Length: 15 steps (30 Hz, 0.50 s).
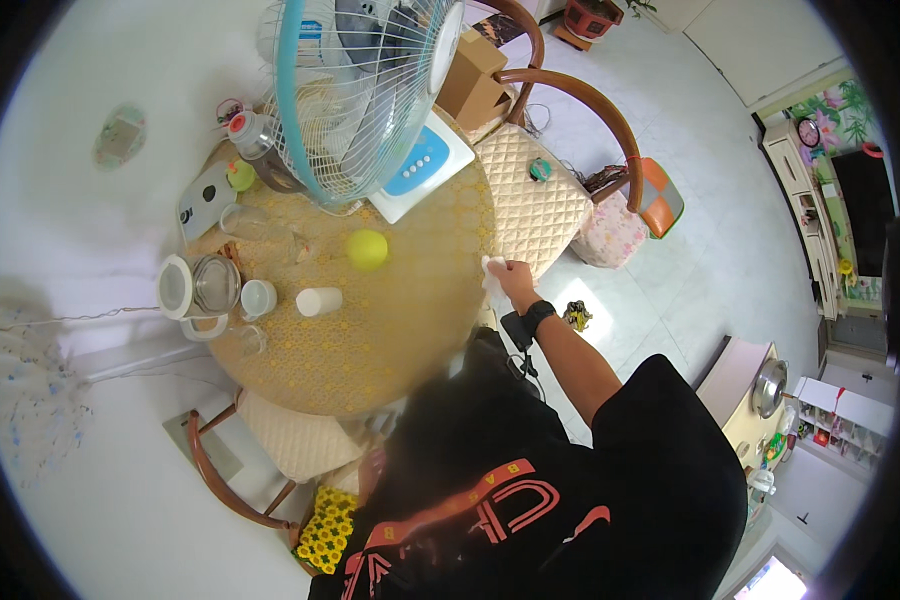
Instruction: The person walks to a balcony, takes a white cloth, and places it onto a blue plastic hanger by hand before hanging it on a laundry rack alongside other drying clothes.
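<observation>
My right hand reaches to the right edge of the round table, its fingers closed on a crumpled white tissue. The tissue is small and partly covered by the fingers. On the wrist sits a black watch. A blurred, skin-toned patch beside my black shirt seems to be my left hand; its fingers cannot be made out. A patterned, yellowish see-through cover lies over the tabletop. On it are a yellow-green ball-like object and a white cylinder lying on its side.
A blue-and-white fan stands at the table's far side. Glass pitcher, cup and large bottle line the left. Wooden chairs with quilted cushions stand beyond and at the near left. A cardboard box rests behind the fan.
</observation>
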### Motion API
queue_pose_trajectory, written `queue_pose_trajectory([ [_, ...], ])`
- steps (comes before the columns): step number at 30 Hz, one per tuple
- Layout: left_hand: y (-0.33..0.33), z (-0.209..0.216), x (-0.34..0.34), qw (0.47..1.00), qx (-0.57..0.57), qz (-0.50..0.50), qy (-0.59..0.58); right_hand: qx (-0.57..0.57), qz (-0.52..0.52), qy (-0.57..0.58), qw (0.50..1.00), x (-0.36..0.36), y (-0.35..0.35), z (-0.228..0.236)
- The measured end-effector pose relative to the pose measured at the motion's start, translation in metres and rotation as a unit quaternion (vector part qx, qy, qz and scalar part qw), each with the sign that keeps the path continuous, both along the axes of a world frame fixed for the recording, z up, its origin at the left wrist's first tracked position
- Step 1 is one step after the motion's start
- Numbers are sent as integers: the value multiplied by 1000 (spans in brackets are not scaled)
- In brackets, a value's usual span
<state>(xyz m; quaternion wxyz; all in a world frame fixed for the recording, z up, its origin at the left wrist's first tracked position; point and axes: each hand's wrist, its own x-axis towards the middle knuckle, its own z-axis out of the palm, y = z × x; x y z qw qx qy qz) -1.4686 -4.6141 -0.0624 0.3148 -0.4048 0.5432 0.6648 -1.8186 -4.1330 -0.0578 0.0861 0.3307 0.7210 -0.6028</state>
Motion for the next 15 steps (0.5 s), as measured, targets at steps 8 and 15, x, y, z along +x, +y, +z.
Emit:
queue_pose_trajectory([
  [8,-41,-5,-31,1000,-8,15,-10,56,371,23,927,61,4,-3],
  [15,-25,13,-16,995,-43,79,-41,153,133,35,979,-14,36,40],
])
